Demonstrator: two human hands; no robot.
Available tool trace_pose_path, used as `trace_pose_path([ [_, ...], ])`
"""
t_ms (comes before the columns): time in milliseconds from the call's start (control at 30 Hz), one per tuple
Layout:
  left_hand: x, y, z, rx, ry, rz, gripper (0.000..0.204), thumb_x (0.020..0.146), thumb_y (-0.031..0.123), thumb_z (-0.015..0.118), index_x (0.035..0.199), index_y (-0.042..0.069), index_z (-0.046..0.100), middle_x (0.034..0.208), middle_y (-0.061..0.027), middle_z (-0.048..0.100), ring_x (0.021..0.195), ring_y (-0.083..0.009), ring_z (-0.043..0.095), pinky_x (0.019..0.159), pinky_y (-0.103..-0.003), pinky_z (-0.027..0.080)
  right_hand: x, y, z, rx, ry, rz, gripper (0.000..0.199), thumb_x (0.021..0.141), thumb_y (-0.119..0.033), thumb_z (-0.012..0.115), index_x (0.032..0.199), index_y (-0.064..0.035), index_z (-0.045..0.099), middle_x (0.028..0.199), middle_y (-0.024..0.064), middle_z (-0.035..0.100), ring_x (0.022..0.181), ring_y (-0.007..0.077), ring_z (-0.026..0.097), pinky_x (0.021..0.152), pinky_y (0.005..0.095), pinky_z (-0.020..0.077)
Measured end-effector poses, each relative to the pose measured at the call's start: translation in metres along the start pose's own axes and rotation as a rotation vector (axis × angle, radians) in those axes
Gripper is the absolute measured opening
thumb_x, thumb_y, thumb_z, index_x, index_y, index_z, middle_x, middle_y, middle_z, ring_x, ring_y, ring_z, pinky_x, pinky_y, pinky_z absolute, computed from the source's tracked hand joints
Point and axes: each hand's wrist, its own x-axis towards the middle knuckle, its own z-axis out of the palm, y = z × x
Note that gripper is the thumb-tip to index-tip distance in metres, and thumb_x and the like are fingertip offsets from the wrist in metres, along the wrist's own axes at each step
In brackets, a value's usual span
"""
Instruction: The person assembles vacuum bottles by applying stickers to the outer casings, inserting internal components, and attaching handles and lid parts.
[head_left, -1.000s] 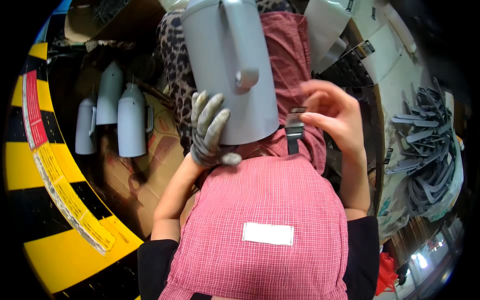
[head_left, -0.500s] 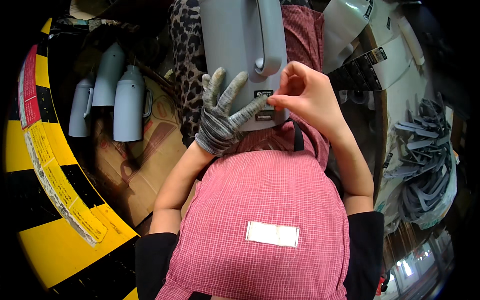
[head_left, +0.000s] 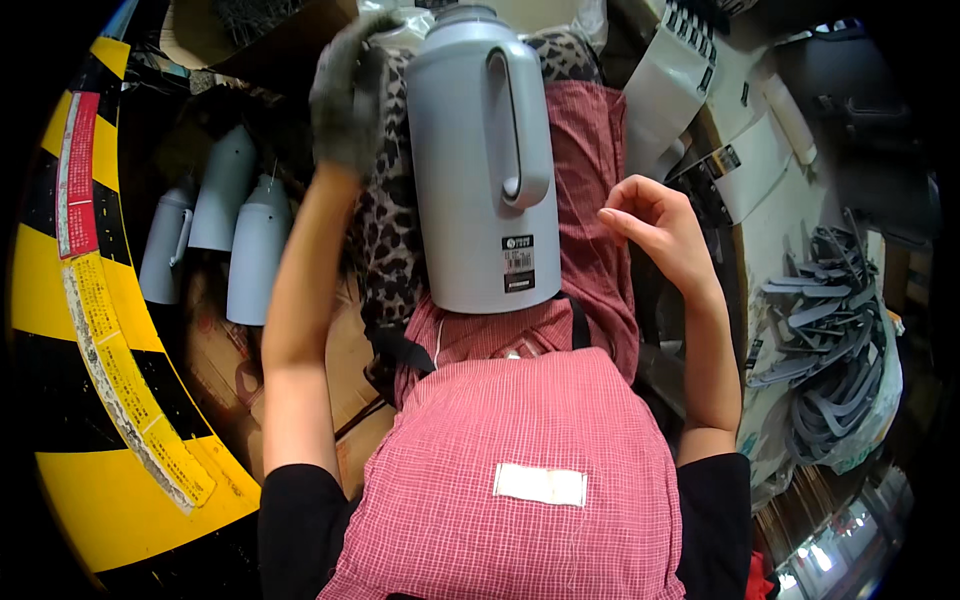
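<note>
A grey-blue flask [head_left: 465, 200] with a loop handle [head_left: 520, 130] rests across my lap, its base toward me. A black-and-white label [head_left: 518, 264] lies on its side near the base. My left hand [head_left: 350, 100], in a grey glove, is raised left of the flask's upper part; motion blur hides how its fingers stand. To the right of the flask, apart from it, is my bare right hand [head_left: 655, 225]. Its fingers are curled, the thumb near the index finger, and nothing shows in them.
Several similar flasks [head_left: 258, 260] stand at the left by cardboard [head_left: 350, 350]. A yellow-and-black striped edge [head_left: 140, 470] curves along the left. On the right, a surface holds label sheets [head_left: 750, 180] and a bag of grey handles [head_left: 840, 370].
My left hand has left the flask's base and moved up and left. My right hand has drawn away from the label to the right. The flask's top now shows.
</note>
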Motion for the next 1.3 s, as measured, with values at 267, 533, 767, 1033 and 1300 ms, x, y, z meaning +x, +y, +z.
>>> trace_pose_path([
  [267, 0.055, -0.092, -0.038, 0.587, -0.534, -0.055, 0.022, 0.097, 0.02, 0.065, 0.114, 0.008, 0.071, 0.114, -0.0065, 0.068, 0.105, -0.0205, 0.062, 0.11, -0.037, 0.041, 0.076, -0.046, -0.016, -0.047, 0.057, -0.254, 0.011, 0.093, -0.009, 0.072, 0.092, -0.0005, 0.065, 0.076, -0.0055, 0.059, 0.069, 0.0018, 0.054, 0.061, 0.019, 0.0432],
  [533, 0.073, -0.002, -0.047, 0.083, -0.5, -0.374, 0.033, 0.097, 0.024, 0.068, 0.121, 0.001, 0.069, 0.106, -0.0056, 0.071, 0.095, -0.0131, 0.064, 0.087, -0.028, 0.054, 0.321, -0.016, -0.068, -0.96, 0.139, -0.336, 0.021, 0.091, -0.021, 0.063, 0.105, -0.011, 0.076, 0.111, 0.0178, 0.066, 0.106, 0.0354, 0.064, 0.097, 0.0402, 0.0498],
  [767, 0.051, -0.021, -0.028, -0.012, -0.145, -0.599, 0.022, 0.099, 0.019, 0.065, 0.11, 0.001, 0.068, 0.097, 0.0015, 0.066, 0.09, -0.0082, 0.055, 0.084, -0.025, 0.048, 0.38, 0.01, -0.051, -1.518, 0.099, -0.17, 0.026, 0.091, -0.011, 0.054, 0.105, -0.0037, 0.075, 0.117, 0.0173, 0.068, 0.111, 0.0352, 0.065, 0.098, 0.0427, 0.0521],
  [1033, 0.051, -0.031, -0.015, 0.017, -0.104, -0.584, 0.025, 0.099, 0.024, 0.066, 0.11, 0.002, 0.07, 0.096, -0.0021, 0.069, 0.087, -0.0098, 0.058, 0.081, -0.026, 0.048, 0.33, -0.004, -0.066, -1.152, 0.207, -0.531, 0.029, 0.091, -0.023, 0.061, 0.112, -0.0071, 0.073, 0.115, 0.0167, 0.07, 0.109, 0.0353, 0.066, 0.095, 0.0433, 0.0526],
  [1300, 0.064, -0.047, -0.006, 0.004, -0.178, -0.653, 0.022, 0.098, 0.019, 0.067, 0.109, 0.0, 0.07, 0.093, -0.0003, 0.068, 0.086, -0.0075, 0.057, 0.08, -0.024, 0.048, 0.185, -0.05, -0.163, -0.746, 0.445, -0.637, 0.023, 0.092, -0.026, 0.072, 0.109, -0.0117, 0.077, 0.11, 0.0032, 0.073, 0.107, 0.021, 0.063, 0.089, 0.0338, 0.0497],
])
